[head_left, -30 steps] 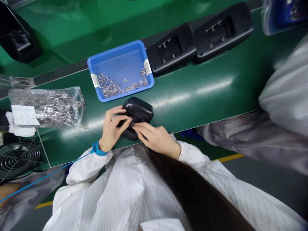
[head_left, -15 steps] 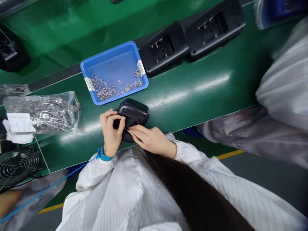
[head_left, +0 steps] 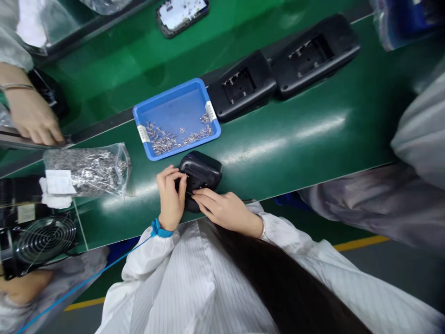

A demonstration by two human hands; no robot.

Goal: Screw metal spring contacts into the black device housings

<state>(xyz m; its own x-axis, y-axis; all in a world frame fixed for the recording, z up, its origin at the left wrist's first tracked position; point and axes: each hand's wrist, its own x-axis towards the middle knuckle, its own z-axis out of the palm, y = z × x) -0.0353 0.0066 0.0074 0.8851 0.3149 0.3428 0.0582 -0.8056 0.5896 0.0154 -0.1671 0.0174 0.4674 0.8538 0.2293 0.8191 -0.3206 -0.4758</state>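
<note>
A black plastic housing (head_left: 203, 168) with a battery compartment lies at the green bench's near edge, between my hands. My left hand (head_left: 171, 197) is pinched over its left side, and a small metal battery spring glints at the fingertips. On the near right part of the same housing rests my right hand (head_left: 227, 211), its fingers closed together and gripping it; the fingertips partly cover the compartment. Just beyond is a blue tray (head_left: 170, 99) with many small metal battery springs (head_left: 163, 143) along its near side. A blue wrist strap (head_left: 162, 229) circles my left wrist.
Two more black housings (head_left: 239, 88) stand right of the tray, compartments facing up. A clear bag of metal parts (head_left: 100, 169) lies left, near a black fan (head_left: 47, 239). Another person's hand (head_left: 33, 113) is at the upper left. An open device with a circuit board (head_left: 182, 14) sits at the back.
The view has shifted, so the bench things appear lower and further right. Another person's hand has come into view at upper left. Both my hands keep their places on the housing.
</note>
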